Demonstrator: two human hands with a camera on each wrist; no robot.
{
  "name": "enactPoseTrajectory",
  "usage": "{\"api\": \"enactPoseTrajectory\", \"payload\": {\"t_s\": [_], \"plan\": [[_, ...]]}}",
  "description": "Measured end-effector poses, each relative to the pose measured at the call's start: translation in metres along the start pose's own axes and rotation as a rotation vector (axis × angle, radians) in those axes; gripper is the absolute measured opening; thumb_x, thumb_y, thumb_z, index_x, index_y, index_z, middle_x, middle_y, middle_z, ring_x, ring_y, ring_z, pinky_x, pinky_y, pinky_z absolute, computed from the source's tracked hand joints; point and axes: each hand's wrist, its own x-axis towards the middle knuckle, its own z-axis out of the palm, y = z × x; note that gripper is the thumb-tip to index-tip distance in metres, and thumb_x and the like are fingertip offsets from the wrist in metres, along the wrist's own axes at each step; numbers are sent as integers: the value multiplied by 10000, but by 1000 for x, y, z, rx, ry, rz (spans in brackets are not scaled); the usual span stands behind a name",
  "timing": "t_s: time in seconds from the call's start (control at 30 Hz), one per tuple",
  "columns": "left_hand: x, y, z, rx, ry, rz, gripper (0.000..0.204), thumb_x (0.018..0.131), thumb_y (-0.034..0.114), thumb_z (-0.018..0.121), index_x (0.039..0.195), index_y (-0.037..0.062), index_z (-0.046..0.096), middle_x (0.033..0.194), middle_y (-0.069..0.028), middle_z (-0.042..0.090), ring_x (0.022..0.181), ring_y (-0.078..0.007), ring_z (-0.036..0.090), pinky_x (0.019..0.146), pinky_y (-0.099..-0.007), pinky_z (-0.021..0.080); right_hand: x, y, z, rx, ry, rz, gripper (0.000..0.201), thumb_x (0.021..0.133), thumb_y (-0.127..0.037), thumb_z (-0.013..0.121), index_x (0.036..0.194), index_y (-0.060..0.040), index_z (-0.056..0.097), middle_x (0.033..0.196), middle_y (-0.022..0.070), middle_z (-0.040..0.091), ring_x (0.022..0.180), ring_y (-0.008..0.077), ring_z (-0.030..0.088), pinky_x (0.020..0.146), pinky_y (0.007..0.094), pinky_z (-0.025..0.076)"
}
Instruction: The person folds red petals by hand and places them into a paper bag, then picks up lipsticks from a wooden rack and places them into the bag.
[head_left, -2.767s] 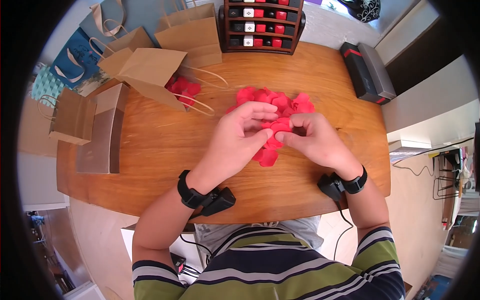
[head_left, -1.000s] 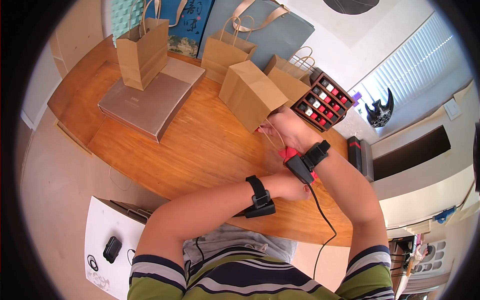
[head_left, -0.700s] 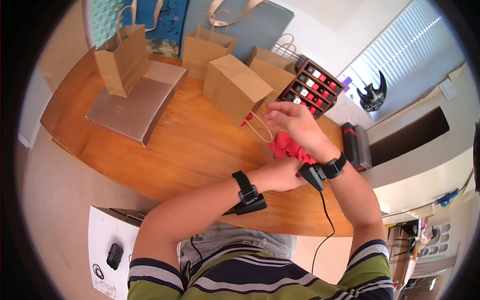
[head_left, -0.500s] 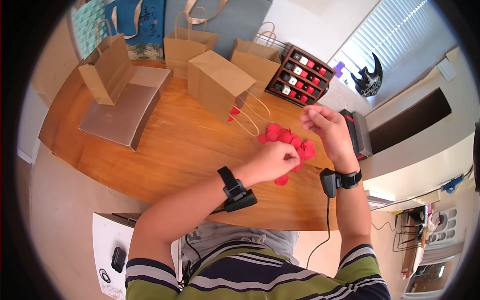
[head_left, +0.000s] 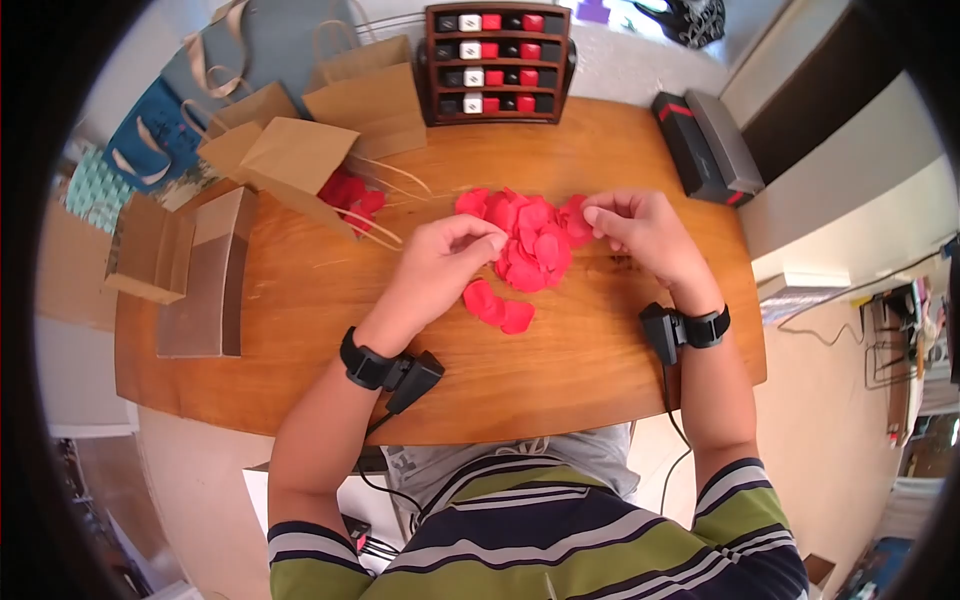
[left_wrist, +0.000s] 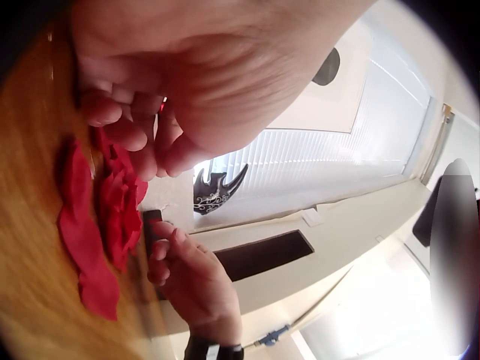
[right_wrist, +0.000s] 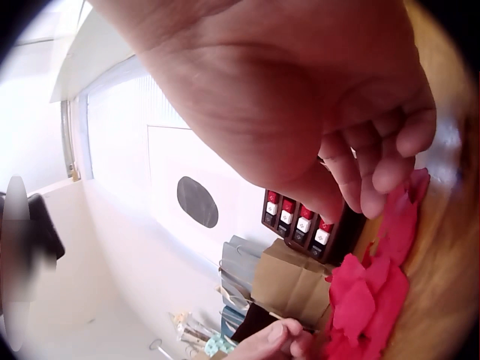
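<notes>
Red petals (head_left: 530, 235) lie in a loose heap on the wooden table, with a few just in front. My left hand (head_left: 440, 270) is at the heap's left edge, its fingers loosely bent and the thumb tip near the index finger. On the other side, my right hand (head_left: 650, 235) has its thumb and index tips beside the rightmost petals. The left wrist view shows the left fingers (left_wrist: 142, 142) above the petals (left_wrist: 120, 210). In the right wrist view the right fingers (right_wrist: 375, 165) hang loosely curled over petals (right_wrist: 367, 300). No petal is visibly gripped.
A tipped paper bag (head_left: 300, 165) with petals at its mouth lies left of the heap. Other paper bags (head_left: 370, 100) stand behind it. A flat box (head_left: 205, 290) is at the left, a rack of cubes (head_left: 498, 65) at the back, long boxes (head_left: 700, 150) at the right.
The head view has turned back toward the heap. My right hand, earlier near the bag's mouth, has come away to the heap's right side. My left hand is now at its left edge.
</notes>
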Motion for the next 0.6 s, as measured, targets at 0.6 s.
{"api": "enactPoseTrajectory", "payload": {"t_s": [0.6], "plan": [[-2, 7, -1, 12, -66, -71, 199, 1035, 228, 670, 1110, 62, 751, 932, 62, 697, 742, 0, 514, 623, -192, 384, -4, 9, 29, -116, -105, -100, 418, 868, -108, 811, 1222, 85, 701, 765, 18, 645, 702, 96, 581, 624, 285, 470]]}}
